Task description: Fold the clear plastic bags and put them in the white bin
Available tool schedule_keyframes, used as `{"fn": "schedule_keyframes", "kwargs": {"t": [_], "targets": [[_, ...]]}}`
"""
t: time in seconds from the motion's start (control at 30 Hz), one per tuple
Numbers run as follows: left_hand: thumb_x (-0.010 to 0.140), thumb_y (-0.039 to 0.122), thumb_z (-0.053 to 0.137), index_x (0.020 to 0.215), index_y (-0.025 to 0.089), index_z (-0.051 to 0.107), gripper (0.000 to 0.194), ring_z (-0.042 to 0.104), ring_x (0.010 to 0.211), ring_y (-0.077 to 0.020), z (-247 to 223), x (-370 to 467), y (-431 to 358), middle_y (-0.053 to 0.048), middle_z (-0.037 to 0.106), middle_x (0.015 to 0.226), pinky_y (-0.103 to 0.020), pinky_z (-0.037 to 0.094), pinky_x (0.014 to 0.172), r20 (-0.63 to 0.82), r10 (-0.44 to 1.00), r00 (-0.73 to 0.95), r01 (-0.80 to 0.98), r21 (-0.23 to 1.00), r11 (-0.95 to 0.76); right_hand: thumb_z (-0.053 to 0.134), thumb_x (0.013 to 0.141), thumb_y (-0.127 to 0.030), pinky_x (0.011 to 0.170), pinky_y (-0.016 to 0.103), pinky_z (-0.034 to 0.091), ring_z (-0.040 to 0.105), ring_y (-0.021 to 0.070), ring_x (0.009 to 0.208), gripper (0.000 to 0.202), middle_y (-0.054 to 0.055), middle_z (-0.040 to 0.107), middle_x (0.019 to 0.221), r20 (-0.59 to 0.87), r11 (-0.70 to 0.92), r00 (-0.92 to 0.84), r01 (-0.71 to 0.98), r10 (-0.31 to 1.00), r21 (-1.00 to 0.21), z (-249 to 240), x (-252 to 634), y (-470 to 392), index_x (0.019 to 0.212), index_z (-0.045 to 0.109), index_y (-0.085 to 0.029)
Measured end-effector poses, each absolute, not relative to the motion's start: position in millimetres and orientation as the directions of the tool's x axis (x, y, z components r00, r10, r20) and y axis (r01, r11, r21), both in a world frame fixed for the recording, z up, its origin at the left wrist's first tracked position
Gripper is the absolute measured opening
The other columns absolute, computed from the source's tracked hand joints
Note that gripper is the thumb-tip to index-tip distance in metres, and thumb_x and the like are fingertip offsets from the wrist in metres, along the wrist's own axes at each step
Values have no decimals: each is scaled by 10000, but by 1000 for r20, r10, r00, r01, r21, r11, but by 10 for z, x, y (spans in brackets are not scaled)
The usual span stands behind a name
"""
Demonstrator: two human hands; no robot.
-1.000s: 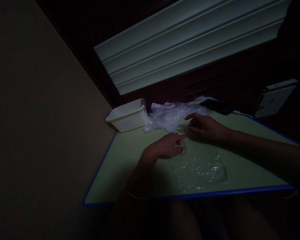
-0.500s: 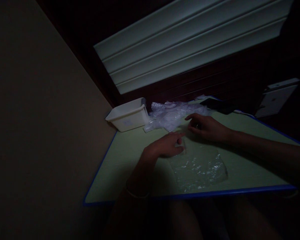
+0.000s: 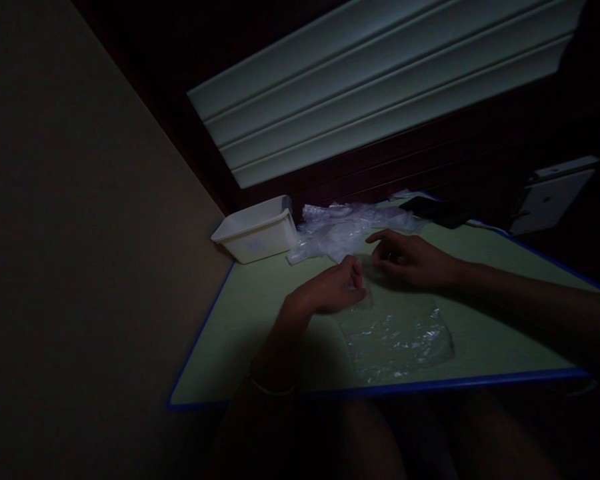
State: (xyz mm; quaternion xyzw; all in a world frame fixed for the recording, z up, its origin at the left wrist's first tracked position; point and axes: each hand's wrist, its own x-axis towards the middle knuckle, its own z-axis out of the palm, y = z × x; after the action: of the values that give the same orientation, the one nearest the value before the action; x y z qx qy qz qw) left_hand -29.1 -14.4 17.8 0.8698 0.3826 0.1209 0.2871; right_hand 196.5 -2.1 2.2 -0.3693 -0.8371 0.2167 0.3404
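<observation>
A clear, crinkled plastic bag [image 3: 400, 340] lies flat on the light green table top [image 3: 260, 313], close to its front edge. My left hand [image 3: 333, 287] rests at the bag's upper left corner, its fingers curled in and the thumb low against the film. How much film the fingers pinch is partly hidden in the dim light. To its right, my right hand [image 3: 407, 257] is just above the table past the bag's upper edge. Its index finger reaches out in a curve, the other fingers are loosely bent, and nothing shows in it.
A white plastic bin [image 3: 257, 240] stands at the table's back left corner. Beside it a heap of clear plastic bags [image 3: 345, 227] spreads along the back. A dark item [image 3: 437, 210] lies at the back right. Blue trim [image 3: 455, 385] edges the table; a wall [image 3: 105, 233] borders the left.
My left hand's index finger, stretched out before, has curled in, and that hand has shifted slightly up. My right hand has moved slightly left. The bag lies nearly unchanged.
</observation>
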Motion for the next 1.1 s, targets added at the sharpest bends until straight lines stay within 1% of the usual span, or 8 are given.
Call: {"fn": "schedule_keyframes", "kwargs": {"t": [0.13,0.3,0.47,0.6,0.73,0.87,1.0,1.1], "targets": [[840,229,541,969,185,493,145,533,731,-122,193,-326,-121,-12,583,858,-247,421,643,-13,753,658,585,638,-500,531,850,-299,682,327,504,669,208,784,442,77,715,957,358,608,-556,366,750,-705,16,1980,-42,1267,435,-191],[832,202,558,881,170,521,69,589,802,-129,164,-378,-49,-39,642,892,-262,450,718,-18,731,682,463,784,-413,514,818,-224,713,343,510,671,208,790,438,66,720,924,328,563,-568,304,755,-769,-15,1991,-26,1248,436,-199],[815,218,605,849,166,519,107,609,810,-137,138,-400,-5,-41,649,848,-276,458,741,-22,764,645,441,827,-348,526,808,-249,672,326,505,666,200,757,426,63,719,905,340,583,-559,339,756,-739,-35,1972,-19,1225,461,-191],[822,188,580,864,175,503,88,603,781,-122,104,-424,27,-28,640,839,-258,453,711,-3,786,618,433,836,-338,537,808,-288,669,320,500,667,205,769,409,76,719,920,379,597,-497,413,781,-688,-69,1970,4,1201,495,-185],[836,154,534,897,179,467,94,604,743,-109,99,-427,34,-20,641,807,-232,441,663,-4,802,597,449,830,-330,525,830,-298,684,324,504,678,201,762,405,69,730,922,345,599,-533,430,773,-676,-95,1969,15,1217,482,-187],[854,156,493,983,166,508,130,585,709,-113,131,-390,6,-16,630,786,-230,431,634,51,808,586,510,752,-417,509,850,-284,681,322,503,677,193,745,372,63,729,912,321,606,-562,448,763,-657,-77,1955,-5,1205,474,-182],[841,156,508,1090,164,613,270,551,783,-132,161,-343,-38,-33,606,907,-275,459,745,204,764,613,584,534,-611,510,848,-285,683,319,503,678,193,741,367,57,728,904,334,622,-567,446,753,-644,-64,1955,-9,1199,475,-181],[832,169,538,1195,206,615,373,541,875,-151,176,-321,-75,-37,560,986,-297,459,845,203,705,680,583,433,-687,515,841,-294,684,325,505,677,199,749,382,65,726,922,340,619,-557,447,758,-646,-67,1960,-5,1201,480,-175]]}}
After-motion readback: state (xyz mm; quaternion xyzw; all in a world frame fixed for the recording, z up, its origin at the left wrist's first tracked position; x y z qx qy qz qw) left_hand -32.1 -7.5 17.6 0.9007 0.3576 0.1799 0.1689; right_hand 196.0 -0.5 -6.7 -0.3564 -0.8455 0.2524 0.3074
